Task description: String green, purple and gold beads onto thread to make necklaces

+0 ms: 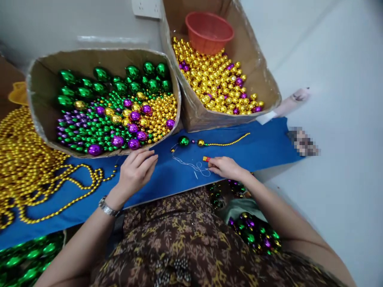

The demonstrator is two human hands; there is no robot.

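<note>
Blue counter point(167, 179) runs left to right, left box point(44, 85) of green, purple and gold beads and right box point(255, 81) of mostly gold ones at its far side, heap of gold bead strands point(26, 139) at left. Left hand point(133, 169) by left box's near rim, fingers loosely bent, can't tell if gripping anything; right hand point(226, 166) at right, fingers pinching small red-and-yellow item point(206, 159). Short beaded string point(227, 143) lies on the counter, far side of right hand, with green ball point(183, 141) toward its left end, pale thread point(186, 162) looped nearer, just left of right hand.
</note>
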